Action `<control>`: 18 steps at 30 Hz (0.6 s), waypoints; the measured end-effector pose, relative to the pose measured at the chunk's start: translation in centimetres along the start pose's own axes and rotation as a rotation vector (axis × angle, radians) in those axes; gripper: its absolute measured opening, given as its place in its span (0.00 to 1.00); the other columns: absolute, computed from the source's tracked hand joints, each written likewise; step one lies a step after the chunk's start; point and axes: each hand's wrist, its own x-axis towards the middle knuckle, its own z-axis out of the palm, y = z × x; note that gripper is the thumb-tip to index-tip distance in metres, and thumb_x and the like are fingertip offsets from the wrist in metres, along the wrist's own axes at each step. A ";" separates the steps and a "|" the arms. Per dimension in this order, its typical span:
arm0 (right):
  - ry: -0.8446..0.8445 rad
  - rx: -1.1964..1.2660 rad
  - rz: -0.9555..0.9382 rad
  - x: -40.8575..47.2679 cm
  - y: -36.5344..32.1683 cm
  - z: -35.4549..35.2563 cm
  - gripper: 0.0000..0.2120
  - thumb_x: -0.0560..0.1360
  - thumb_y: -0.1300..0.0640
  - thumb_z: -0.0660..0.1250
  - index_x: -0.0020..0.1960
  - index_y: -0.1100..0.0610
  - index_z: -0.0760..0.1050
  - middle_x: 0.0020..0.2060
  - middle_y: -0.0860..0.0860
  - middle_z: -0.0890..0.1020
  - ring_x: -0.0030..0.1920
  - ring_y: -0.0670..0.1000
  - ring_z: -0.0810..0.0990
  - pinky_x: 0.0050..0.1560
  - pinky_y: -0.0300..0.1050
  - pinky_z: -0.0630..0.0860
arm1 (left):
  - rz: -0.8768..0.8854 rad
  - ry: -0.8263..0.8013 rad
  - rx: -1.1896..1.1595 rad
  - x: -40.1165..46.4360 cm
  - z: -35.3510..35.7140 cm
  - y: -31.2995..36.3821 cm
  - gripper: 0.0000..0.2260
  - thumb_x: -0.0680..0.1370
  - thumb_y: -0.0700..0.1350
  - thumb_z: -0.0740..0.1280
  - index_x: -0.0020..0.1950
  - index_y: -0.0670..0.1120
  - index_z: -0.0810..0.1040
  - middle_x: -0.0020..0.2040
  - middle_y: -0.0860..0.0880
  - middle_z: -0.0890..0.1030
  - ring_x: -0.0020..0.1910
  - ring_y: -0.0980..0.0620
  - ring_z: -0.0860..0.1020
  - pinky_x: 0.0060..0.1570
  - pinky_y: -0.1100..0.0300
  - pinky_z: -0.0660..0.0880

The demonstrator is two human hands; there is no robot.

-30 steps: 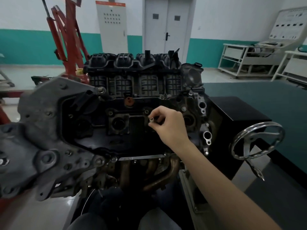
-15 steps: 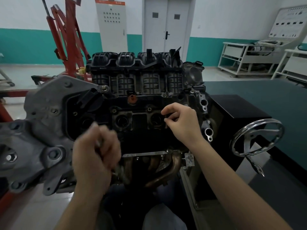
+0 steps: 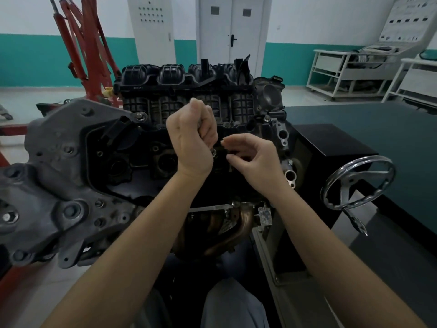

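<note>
the light is dim and even, shadows murky, edges bent by the wide lens

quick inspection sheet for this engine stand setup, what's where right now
surface: engine on a stand with a chrome handwheel; dark green bench to the right.
job's things: small silvery part shows at the lower edge of the left fist, in front of the engine's black top cover.
clutter: nothing seen
grippers: left hand curled in a fist round the part; right hand beside it, thumb and forefinger apart, nothing visible in it.
cables: nothing seen
surroundings: red hoist, white cabinet, white double door, white trolleys.
</note>
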 end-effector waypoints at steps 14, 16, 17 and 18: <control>-0.091 0.241 -0.073 1.6 1.5 2.4 0.13 0.71 0.72 0.69 0.48 0.56 0.79 0.39 0.44 0.83 0.42 0.39 0.82 0.45 0.33 0.75 | -0.092 -0.366 0.695 -0.4 -3.0 -0.4 0.04 0.72 0.36 0.71 0.42 0.39 0.77 0.38 0.50 0.78 0.40 0.54 0.77 0.45 0.60 0.74; -0.101 0.222 -0.071 2.0 1.7 2.0 0.09 0.70 0.70 0.72 0.46 0.58 0.80 0.39 0.49 0.83 0.42 0.45 0.82 0.47 0.40 0.77 | -0.091 -0.270 0.728 -0.8 -3.1 -0.1 0.07 0.70 0.34 0.75 0.44 0.42 0.80 0.41 0.52 0.82 0.43 0.55 0.81 0.49 0.61 0.77; -0.148 0.182 -0.075 2.3 1.8 1.6 0.09 0.70 0.69 0.73 0.47 0.59 0.80 0.41 0.52 0.84 0.44 0.48 0.83 0.49 0.45 0.78 | -0.101 -0.239 0.717 -0.9 -3.1 0.0 0.09 0.68 0.34 0.76 0.45 0.43 0.81 0.42 0.52 0.83 0.43 0.56 0.82 0.49 0.62 0.78; -0.224 0.146 -0.083 2.6 1.8 1.1 0.10 0.71 0.68 0.72 0.50 0.59 0.80 0.44 0.54 0.84 0.48 0.50 0.83 0.53 0.47 0.78 | -0.108 -0.224 0.708 -1.0 -3.1 0.1 0.11 0.68 0.34 0.77 0.46 0.44 0.82 0.42 0.52 0.83 0.43 0.56 0.83 0.49 0.63 0.79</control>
